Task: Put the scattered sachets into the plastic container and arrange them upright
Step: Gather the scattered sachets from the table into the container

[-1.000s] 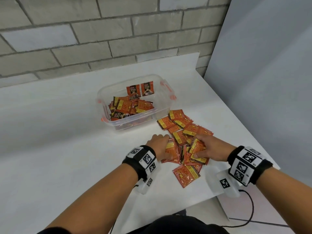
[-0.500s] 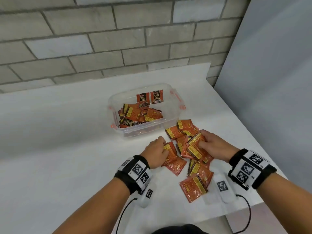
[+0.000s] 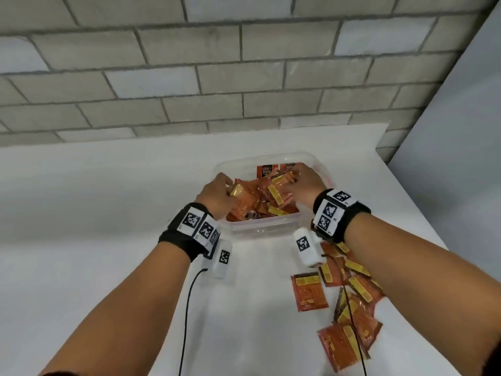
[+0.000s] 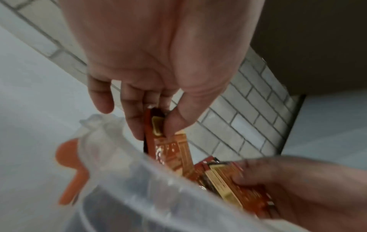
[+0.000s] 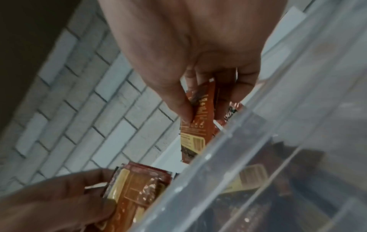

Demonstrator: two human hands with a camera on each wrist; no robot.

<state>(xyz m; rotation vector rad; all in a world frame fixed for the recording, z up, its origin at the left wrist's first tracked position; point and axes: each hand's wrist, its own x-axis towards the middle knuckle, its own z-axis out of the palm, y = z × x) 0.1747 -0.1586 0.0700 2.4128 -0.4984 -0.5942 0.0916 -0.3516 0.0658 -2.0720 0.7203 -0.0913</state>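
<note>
Backdrop: grey brick wall (image 3: 217,77) behind a white worktop (image 3: 81,213).
Plastic container (image 3: 271,226): clear, near the worktop's far right corner, an orange clip (image 4: 71,169) on its left end; sachets lie jumbled inside, two stand against its far wall.
Left hand (image 3: 217,196): over the container's left part; thumb and fingers (image 4: 131,119) pinch a few orange sachets (image 4: 168,150) by their top edge, little finger loose.
Right hand (image 3: 306,183): over the container's right part; curled fingers (image 5: 228,94) and thumb grip another bunch (image 5: 198,119) of sachets.
Loose sachets (image 3: 349,302): scattered flat by the worktop's right edge, under the right forearm.
</note>
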